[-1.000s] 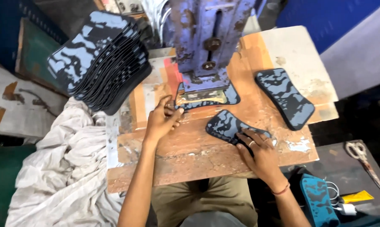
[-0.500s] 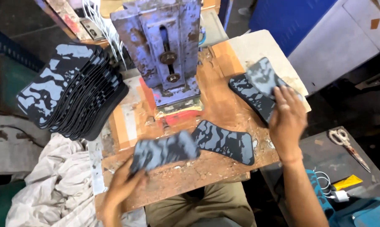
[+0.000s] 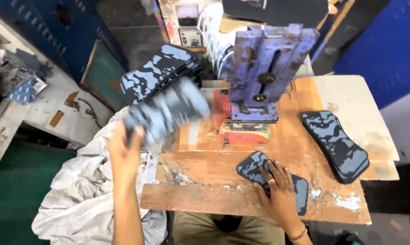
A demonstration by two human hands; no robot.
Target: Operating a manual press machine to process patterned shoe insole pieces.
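Now my left hand (image 3: pixel 125 152) has swung up and out to the left, its grip closed on a blurred camouflage pad (image 3: pixel 168 113) just short of the stack of pads (image 3: pixel 157 75); half a second ago it held that pad low at the bench (image 3: pixel 196 199) edge. My right hand (image 3: pixel 279 193) has come back from the right-hand pile (image 3: pixel 336 145) and lies flat, fingers spread, on the pad (image 3: pixel 252 168) before the blue press (image 3: pixel 264 72), so one piece looks finished and the next waits.

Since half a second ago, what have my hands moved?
The left hand has lifted its camouflage insole up-left toward the stack. The right hand left the right-side pile and now presses the insole near the table's front edge. The press stayed put.
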